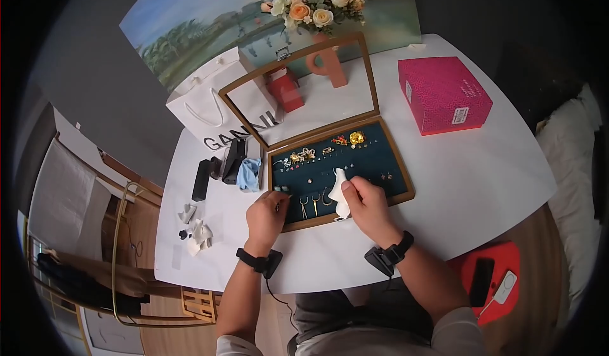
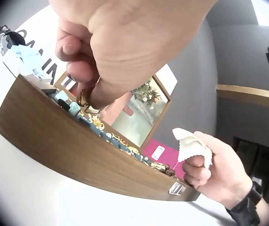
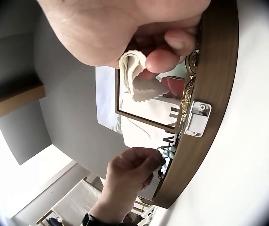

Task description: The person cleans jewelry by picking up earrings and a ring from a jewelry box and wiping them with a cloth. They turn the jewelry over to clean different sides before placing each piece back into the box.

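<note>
A wooden jewelry display case (image 1: pixel 404 172) stands with its glass lid raised, dark green lining inside. Rows of earrings, brooches and rings lie on the lining. My left hand (image 1: pixel 265 216) is at the case's front left corner, thumb and fingertips pinching a small gold piece of jewelry (image 2: pixel 83 100), mostly hidden by the fingers. Close by are green-blue square earrings (image 2: pixel 69 105). With my right hand (image 1: pixel 368 205) I hold a folded cream cloth (image 1: pixel 339 194) with a zigzag edge over the front of the case. Gold hoop earrings (image 1: pixel 316 205) lie between the hands.
A white paper bag (image 1: pixel 206 96) and a red box (image 1: pixel 287 91) stand behind the case. Left of it are a black box (image 1: pixel 202 180), a blue cloth (image 1: pixel 249 174) and crumpled white scraps (image 1: pixel 199 237). A pink box (image 1: pixel 444 95) sits at the right, flowers (image 1: pixel 314 7) at the back.
</note>
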